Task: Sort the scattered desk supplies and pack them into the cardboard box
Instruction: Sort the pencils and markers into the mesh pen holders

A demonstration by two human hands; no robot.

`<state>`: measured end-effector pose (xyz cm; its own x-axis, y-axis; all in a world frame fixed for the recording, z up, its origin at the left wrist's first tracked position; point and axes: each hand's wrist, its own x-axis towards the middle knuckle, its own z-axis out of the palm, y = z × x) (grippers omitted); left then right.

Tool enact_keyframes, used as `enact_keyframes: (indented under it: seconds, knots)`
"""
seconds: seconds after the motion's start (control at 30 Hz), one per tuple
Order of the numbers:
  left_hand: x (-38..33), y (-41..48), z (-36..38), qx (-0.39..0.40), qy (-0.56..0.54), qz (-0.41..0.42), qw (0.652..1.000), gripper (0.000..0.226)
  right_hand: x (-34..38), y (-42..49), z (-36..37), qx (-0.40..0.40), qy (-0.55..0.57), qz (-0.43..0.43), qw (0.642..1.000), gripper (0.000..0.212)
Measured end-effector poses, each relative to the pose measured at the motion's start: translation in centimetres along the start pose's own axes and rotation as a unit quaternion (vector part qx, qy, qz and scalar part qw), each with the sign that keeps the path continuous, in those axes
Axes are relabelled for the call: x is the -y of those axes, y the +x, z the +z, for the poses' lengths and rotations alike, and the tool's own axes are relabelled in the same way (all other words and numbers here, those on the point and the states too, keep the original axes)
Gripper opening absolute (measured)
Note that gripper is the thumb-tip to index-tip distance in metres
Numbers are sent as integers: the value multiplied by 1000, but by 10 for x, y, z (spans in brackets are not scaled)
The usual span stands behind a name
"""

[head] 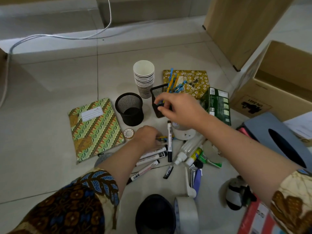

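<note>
The floor (50, 98) is pale tile, and all the things lie on it. At the right edge stands the open cardboard box (253, 97), well apart from most of the things. Just below the box is a grey tissue box (263, 130). A green striped notebook (94, 130) lies flat on the left. A yellow flowery notebook (197, 81) lies at the back, and a dark green packet (217, 105) is just beside it.

The right hand (182, 110) is over a square black mesh holder (157, 92). Its thumb and fingers are bent and pinch a small blue thing (160, 103) at the top of the holder. Blue and yellow clips (173, 81) stick out of the holder.

The left hand (146, 135) is low by the floor, with its fingers bent down next to some small yellow and blue bits (164, 137). The fingers hide under the hand, so I cannot tell if it holds anything.

A stack of white paper cups (144, 78) stands at the back. A round black mesh cup (130, 108) stands upright just beside it. A big white tape roll (187, 213) is at the bottom. A bunch of markers (152, 154) lies near the left hand, and one black marker (169, 141) lies beside them. A white bottle (189, 147) and a glue stick (195, 154) lie to the right. A small tape roll (129, 133) lies between the green notebook and the left hand.
</note>
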<state>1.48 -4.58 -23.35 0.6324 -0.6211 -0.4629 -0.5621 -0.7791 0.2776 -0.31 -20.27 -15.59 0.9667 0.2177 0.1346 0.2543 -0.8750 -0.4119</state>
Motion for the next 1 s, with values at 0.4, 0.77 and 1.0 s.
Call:
enact_keyframes:
  seconds: [0.4,0.77,1.0]
  knots:
    - [-5,-15,-88,121,92,-48,987,35,-21,12,-30,-29,26,90,995,16]
    - [-10,-63,-197,-68,-91,-33,993,19,-39,6,-25,-46,46,166,984,21]
    - [-26,-31,-185,-254,-75,-57,963,18,-49,7,-22,-72,75,190,976,16]
